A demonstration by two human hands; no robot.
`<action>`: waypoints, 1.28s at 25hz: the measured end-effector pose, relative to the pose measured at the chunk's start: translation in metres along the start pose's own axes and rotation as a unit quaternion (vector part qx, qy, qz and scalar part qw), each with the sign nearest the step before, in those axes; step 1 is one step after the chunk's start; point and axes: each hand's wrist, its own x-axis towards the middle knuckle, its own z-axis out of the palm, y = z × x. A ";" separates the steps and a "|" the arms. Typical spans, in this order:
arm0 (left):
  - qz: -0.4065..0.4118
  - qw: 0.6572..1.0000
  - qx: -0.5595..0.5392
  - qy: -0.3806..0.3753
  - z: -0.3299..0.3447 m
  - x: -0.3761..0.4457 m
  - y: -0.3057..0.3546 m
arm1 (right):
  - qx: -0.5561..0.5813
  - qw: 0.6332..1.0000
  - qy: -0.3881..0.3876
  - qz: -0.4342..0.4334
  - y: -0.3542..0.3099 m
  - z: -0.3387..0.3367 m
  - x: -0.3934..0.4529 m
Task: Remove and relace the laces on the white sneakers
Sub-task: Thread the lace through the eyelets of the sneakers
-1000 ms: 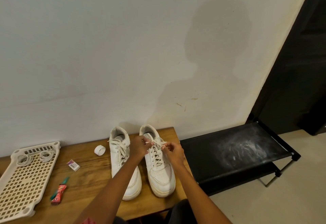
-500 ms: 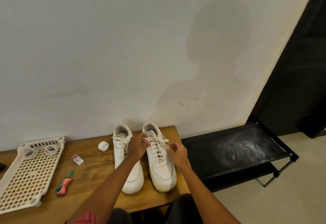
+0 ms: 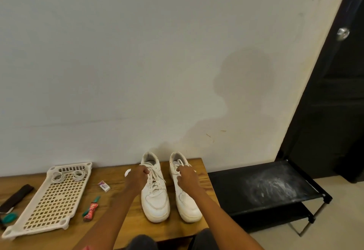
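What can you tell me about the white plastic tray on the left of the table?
The white plastic tray is a long rectangular rack with a floor of small square holes, a row of slots at its far end and round knobs at the corners. It lies flat on the wooden table, slanted, its far end near the wall. Two small coils of what look like white laces rest at that far end. Neither hand touches it; a red and green tube lies beside it, apart.

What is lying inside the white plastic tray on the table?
Two small coils of white cord lie at the far end of the white plastic tray, near the wall. The rest of its grid floor shows nothing more. Whether they are shoelaces, I cannot tell.
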 end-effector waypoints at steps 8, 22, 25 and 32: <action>0.097 0.951 0.257 -0.139 0.017 0.056 -0.011 | -0.171 0.971 -0.069 0.155 -0.001 0.040 0.040; -0.030 0.980 0.174 -0.090 0.064 0.023 0.008 | -0.184 0.979 -0.087 0.025 0.019 0.037 0.091; -0.092 0.989 0.094 -0.068 0.080 0.008 0.022 | -0.140 0.984 -0.106 -0.007 0.006 0.041 0.102; -0.131 0.940 -0.002 -0.316 0.057 0.022 0.057 | 0.031 0.978 -0.202 -0.051 -0.003 0.030 0.100</action>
